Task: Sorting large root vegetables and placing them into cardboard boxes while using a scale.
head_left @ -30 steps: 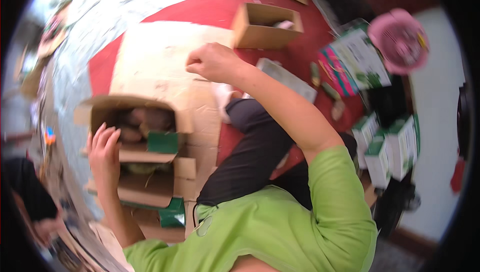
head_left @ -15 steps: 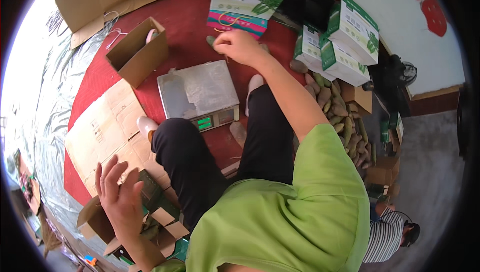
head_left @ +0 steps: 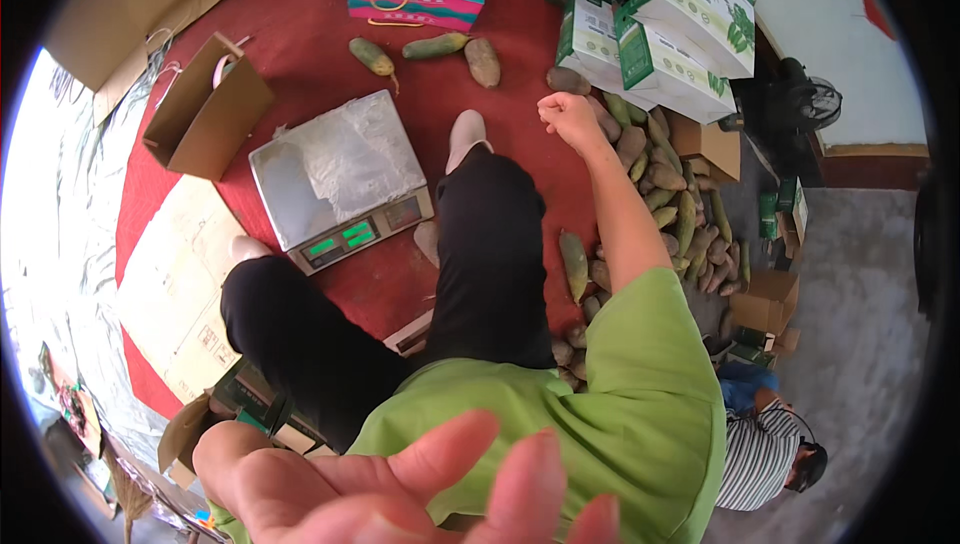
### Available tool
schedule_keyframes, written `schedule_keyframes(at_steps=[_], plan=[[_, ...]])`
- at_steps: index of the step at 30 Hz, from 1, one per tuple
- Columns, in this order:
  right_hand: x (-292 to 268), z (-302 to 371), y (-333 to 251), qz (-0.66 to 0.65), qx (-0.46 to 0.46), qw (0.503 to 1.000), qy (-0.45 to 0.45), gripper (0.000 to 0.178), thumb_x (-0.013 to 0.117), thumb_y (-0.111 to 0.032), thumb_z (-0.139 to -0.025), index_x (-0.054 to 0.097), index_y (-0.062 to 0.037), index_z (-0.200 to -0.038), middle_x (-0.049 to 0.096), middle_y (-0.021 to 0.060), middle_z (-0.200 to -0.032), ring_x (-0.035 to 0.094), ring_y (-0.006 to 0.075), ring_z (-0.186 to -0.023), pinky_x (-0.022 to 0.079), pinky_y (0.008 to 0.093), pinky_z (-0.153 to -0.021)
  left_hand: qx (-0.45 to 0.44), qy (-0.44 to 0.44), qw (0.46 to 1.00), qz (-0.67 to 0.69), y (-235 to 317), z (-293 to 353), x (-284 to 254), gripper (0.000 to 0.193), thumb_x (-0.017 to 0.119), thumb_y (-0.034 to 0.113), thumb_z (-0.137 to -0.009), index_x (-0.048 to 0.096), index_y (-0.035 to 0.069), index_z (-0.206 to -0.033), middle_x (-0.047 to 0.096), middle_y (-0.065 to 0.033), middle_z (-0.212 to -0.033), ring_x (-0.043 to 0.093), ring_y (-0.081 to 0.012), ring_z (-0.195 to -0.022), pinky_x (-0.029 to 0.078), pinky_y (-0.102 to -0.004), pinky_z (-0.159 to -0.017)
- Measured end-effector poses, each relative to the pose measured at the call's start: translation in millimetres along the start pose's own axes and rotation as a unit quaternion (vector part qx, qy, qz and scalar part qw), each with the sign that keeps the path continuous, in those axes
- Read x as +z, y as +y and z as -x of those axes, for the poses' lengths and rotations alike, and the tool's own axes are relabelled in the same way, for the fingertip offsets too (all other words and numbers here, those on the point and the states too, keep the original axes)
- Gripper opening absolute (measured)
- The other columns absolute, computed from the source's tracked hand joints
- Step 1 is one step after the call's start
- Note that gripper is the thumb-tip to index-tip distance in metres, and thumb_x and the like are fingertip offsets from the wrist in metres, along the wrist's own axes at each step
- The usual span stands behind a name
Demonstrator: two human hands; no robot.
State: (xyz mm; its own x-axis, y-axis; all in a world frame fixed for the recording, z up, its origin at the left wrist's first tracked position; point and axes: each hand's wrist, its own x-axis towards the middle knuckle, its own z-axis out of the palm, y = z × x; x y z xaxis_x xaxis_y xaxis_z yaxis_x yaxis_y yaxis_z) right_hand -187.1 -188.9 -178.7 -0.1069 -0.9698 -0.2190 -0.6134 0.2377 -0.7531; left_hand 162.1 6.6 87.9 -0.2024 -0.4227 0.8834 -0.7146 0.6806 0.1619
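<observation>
My left hand [head_left: 350,494] is raised close in front at the lower edge, its fingers spread and nothing in them. Beside the heap of root vegetables [head_left: 662,184] on the right, my right hand [head_left: 570,120] hangs with fingers curled in and no object showing between them. The heap mixes long green radishes and brownish, stubbier roots. Between my feet stands a digital scale [head_left: 340,169] with a bare metal pan and lit green display. Beyond it on the red mat lie a green radish [head_left: 372,57], another green radish [head_left: 435,46] and a brownish root [head_left: 483,63].
White-and-green cartons [head_left: 685,14] are stacked at the far right, near a black fan [head_left: 800,99]. An open cardboard box [head_left: 207,114] stands left of the scale, beside flattened cardboard [head_left: 180,284]. Pink-and-blue boxes [head_left: 415,6] lie at the back. A person in a striped shirt [head_left: 755,459] is lower right.
My right hand has moved right, away from the radishes beyond the scale, toward the heap. My left hand has come up nearer and to the right. The whole view has shifted.
</observation>
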Motion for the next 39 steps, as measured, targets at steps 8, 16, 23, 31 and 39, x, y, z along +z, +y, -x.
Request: schedule_keyframes(at_steps=[8, 16, 23, 31, 39], plan=[[-60, -62, 29, -0.075, 0.079, 0.992, 0.065, 0.05, 0.067, -0.015, -0.082, 0.051, -0.0033, -0.129, 0.066, 0.0082, -0.09, 0.062, 0.0135, -0.063, 0.046, 0.0266, -0.052, -0.067, -0.088, 0.988, 0.104, 21, -26, 67, 0.027, 0.073, 0.006, -0.068, 0.062, 0.014, -0.091, 0.063, -0.0036, -0.092, 0.063, -0.0289, -0.095, 0.053, -0.0264, -0.074], [-131, -157, 23, -0.051, 0.051, 0.981, 0.181, 0.071, 0.067, -0.003, -0.079, 0.035, -0.0067, -0.143, 0.063, 0.0089, -0.087, 0.063, 0.016, -0.063, 0.05, 0.0296, -0.055, 0.015, -0.306, 0.941, 0.141, -63, -5, 143, 0.02, 0.073, 0.007, -0.064, 0.066, 0.012, -0.082, 0.055, -0.003, -0.098, 0.06, -0.0225, -0.088, 0.045, -0.0551, -0.096], [-166, -224, 31, 0.007, 0.042, 0.975, 0.218, 0.076, 0.068, -0.003, -0.078, 0.032, -0.008, -0.145, 0.065, 0.0101, -0.088, 0.063, 0.0185, -0.06, 0.052, 0.0311, -0.058, -0.14, -0.44, 0.887, 0.02, -117, 73, 149, 0.016, 0.066, 0.009, -0.07, 0.067, 0.011, -0.087, 0.057, -0.0052, -0.104, 0.059, -0.0243, -0.096, 0.041, -0.0505, -0.1], [-184, -224, 26, -0.025, 0.138, 0.965, 0.223, 0.088, 0.066, -0.011, -0.083, 0.012, -0.0167, -0.152, 0.065, 0.0105, -0.102, 0.063, 0.0183, -0.067, 0.048, 0.0319, -0.052, -0.2, -0.477, 0.856, 0.023, -138, 93, 169, 0.015, 0.065, 0.006, -0.074, 0.066, 0.008, -0.088, 0.057, -0.0082, -0.107, 0.057, -0.0291, -0.098, 0.043, -0.0494, -0.097], [-199, -140, 67, -0.114, 0.155, 0.918, 0.347, 0.089, 0.063, -0.006, -0.08, 0.008, -0.0024, -0.15, 0.063, 0.0145, -0.102, 0.064, 0.0198, -0.062, 0.045, 0.0306, -0.049, -0.224, -0.481, 0.846, 0.039, -133, 91, 167, 0.023, 0.069, 0.005, -0.072, 0.067, 0.008, -0.095, 0.058, -0.0094, -0.108, 0.058, -0.0304, -0.093, 0.047, -0.0416, -0.08]])
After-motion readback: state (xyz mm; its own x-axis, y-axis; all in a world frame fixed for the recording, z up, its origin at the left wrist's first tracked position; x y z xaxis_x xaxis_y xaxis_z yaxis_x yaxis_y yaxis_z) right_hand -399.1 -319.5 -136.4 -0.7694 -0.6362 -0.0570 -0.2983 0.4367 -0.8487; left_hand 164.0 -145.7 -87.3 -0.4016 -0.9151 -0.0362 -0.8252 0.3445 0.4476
